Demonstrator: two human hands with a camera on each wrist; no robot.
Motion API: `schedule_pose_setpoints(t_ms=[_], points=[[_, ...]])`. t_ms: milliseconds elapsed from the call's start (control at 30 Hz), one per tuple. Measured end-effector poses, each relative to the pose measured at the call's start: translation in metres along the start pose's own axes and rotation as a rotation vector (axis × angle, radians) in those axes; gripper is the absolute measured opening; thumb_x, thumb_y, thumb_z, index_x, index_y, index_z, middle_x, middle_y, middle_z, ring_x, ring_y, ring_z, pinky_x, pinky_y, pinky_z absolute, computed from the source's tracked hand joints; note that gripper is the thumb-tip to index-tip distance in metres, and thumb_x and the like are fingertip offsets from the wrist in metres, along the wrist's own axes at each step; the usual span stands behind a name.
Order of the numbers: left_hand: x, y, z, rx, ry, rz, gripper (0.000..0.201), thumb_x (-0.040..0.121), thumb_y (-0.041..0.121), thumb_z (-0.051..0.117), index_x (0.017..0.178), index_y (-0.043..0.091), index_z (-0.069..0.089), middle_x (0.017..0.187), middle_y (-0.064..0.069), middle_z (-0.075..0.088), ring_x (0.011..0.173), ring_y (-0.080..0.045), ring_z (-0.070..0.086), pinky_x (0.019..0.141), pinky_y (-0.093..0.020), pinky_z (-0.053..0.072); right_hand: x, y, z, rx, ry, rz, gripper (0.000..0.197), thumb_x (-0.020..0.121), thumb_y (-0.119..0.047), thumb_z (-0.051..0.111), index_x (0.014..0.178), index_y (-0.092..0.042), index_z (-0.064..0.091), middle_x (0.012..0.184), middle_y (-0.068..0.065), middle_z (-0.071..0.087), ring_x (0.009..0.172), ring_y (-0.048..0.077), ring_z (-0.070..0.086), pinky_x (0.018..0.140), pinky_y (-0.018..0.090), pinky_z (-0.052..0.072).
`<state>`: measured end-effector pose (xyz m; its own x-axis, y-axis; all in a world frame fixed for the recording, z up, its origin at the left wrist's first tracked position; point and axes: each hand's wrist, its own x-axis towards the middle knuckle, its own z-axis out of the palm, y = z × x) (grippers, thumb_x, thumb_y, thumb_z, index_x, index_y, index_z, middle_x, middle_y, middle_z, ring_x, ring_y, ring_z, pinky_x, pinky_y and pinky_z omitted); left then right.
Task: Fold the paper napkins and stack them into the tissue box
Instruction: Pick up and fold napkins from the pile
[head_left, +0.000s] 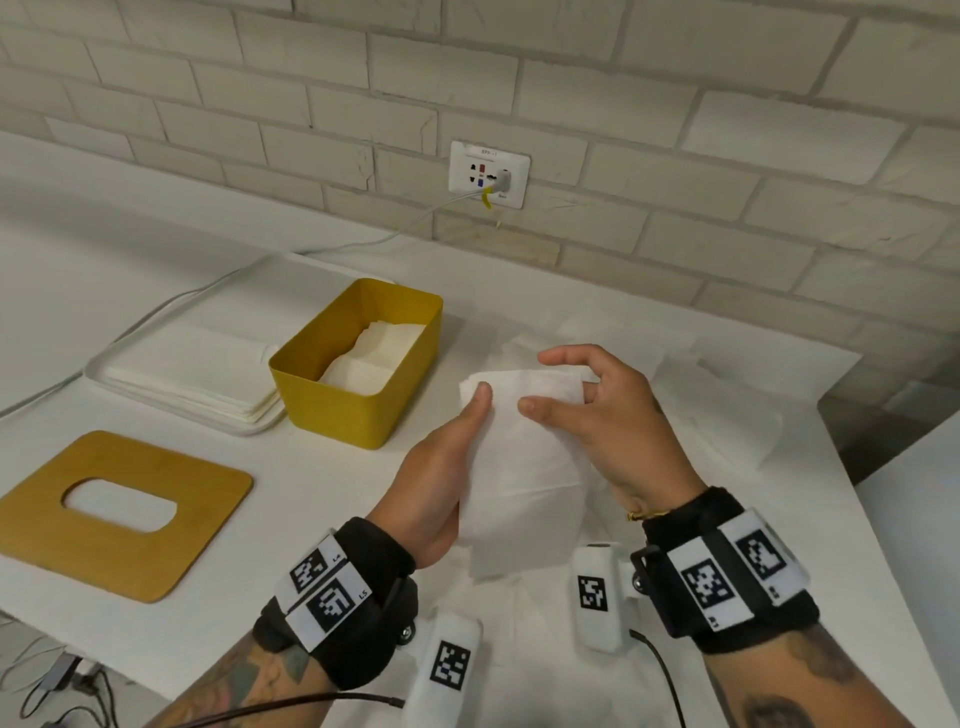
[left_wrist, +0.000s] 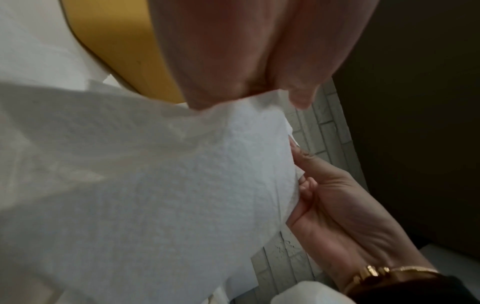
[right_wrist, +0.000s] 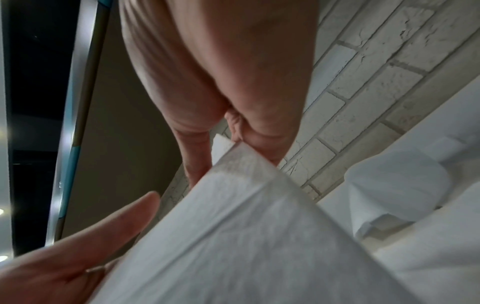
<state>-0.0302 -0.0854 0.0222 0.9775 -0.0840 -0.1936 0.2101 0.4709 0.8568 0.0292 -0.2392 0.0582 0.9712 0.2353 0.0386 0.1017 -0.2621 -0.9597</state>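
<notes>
Together your left hand (head_left: 441, 467) and right hand (head_left: 608, 415) grasped one napkin (head_left: 519, 467) right of the tissue box (head_left: 358, 364).

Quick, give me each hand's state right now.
Left hand: grips the folded napkin along its left edge, thumb on top.
Right hand: pinches the same napkin at its upper right corner.

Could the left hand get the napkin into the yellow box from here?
Probably yes: the left hand grips the napkin, the yellow box stands open just beyond, and its lid lies aside.
</notes>
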Motion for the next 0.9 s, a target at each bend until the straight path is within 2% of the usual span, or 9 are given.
schedule_pose_setpoints(t_ms=[100,233,400,500,567,633,733,800,900], points=[[0.003,-0.001,-0.002,0.053,0.004,0.015,0.043,0.107,0.037,0.044,0.137,0.011,0.061,0.126,-0.014,0.072,0.118,-0.031,0.069,0.105,-0.049,0.051,-0.002,0.003,0.002,0.039,-0.007,0.020,0.046,0.073,-0.029,0.089,0.112,-0.036,0.065,0.096,0.004,0.078,0.089,0.021,0.076,0.088,0.051,0.060],[0.007,0.007,-0.004,-0.011,0.081,0.086,0.043,0.108,0.038,0.040,0.135,0.010,0.060,0.124,-0.016,0.072,0.116,-0.033,0.069,0.099,-0.050,0.056,-0.025,0.019,0.013,0.149,-0.045,0.109,0.062,0.074,-0.017,0.090,0.123,-0.029,0.054,0.102,0.003,0.078,0.092,0.019,0.076,0.085,0.047,0.061],[0.006,0.026,-0.017,-0.100,0.172,0.166,0.037,0.106,0.041,0.044,0.121,0.016,0.067,0.112,-0.008,0.077,0.101,-0.023,0.075,0.083,-0.039,0.060,-0.064,0.053,0.031,0.229,-0.233,0.295,0.061,0.080,-0.004,0.083,0.128,-0.023,0.050,0.100,0.013,0.078,0.084,0.025,0.076,0.078,0.040,0.063],[0.000,0.031,-0.024,-0.055,0.166,0.186,0.035,0.106,0.039,0.045,0.121,0.019,0.068,0.115,-0.006,0.077,0.106,-0.024,0.073,0.088,-0.042,0.058,-0.067,0.057,0.012,0.083,-0.332,0.298,0.061,0.075,-0.024,0.089,0.127,-0.028,0.058,0.099,0.013,0.076,0.085,0.023,0.073,0.080,0.037,0.061],[-0.005,0.030,-0.025,-0.008,0.138,0.184,0.035,0.106,0.038,0.044,0.126,0.018,0.065,0.120,-0.007,0.075,0.111,-0.026,0.072,0.093,-0.046,0.057,-0.060,0.051,-0.006,-0.041,-0.278,0.228,0.072,0.064,-0.046,0.093,0.128,-0.042,0.059,0.112,-0.003,0.070,0.106,0.012,0.068,0.091,0.029,0.056],[-0.008,0.027,-0.021,0.038,0.093,0.163,0.040,0.106,0.039,0.043,0.135,0.018,0.060,0.124,-0.007,0.074,0.114,-0.026,0.071,0.093,-0.046,0.059,-0.052,0.039,-0.010,-0.026,-0.270,0.152,0.078,0.063,-0.050,0.091,0.132,-0.045,0.055,0.129,-0.015,0.063,0.122,0.001,0.058,0.101,0.028,0.049],[-0.007,0.023,-0.012,0.121,0.058,0.159,0.043,0.104,0.042,0.044,0.136,0.019,0.059,0.124,-0.005,0.074,0.115,-0.025,0.071,0.092,-0.044,0.060,-0.043,0.032,0.007,0.166,-0.362,0.147,0.059,0.081,-0.021,0.085,0.134,-0.023,0.060,0.127,-0.004,0.071,0.120,0.015,0.066,0.104,0.042,0.052],[-0.004,0.023,-0.010,0.187,0.115,0.212,0.041,0.104,0.043,0.045,0.133,0.019,0.061,0.121,-0.004,0.075,0.112,-0.023,0.072,0.090,-0.043,0.058,-0.043,0.038,0.021,0.204,-0.357,0.180,0.040,0.088,-0.011,0.077,0.126,-0.013,0.068,0.121,0.003,0.074,0.114,0.021,0.070,0.103,0.046,0.053],[0.000,0.027,-0.019,0.177,0.245,0.276,0.032,0.104,0.041,0.048,0.119,0.021,0.068,0.110,-0.001,0.078,0.103,-0.020,0.074,0.083,-0.038,0.057,-0.051,0.052,0.030,0.280,-0.407,0.303,0.026,0.095,-0.007,0.069,0.121,-0.009,0.070,0.116,0.008,0.075,0.104,0.024,0.074,0.093,0.039,0.060]])
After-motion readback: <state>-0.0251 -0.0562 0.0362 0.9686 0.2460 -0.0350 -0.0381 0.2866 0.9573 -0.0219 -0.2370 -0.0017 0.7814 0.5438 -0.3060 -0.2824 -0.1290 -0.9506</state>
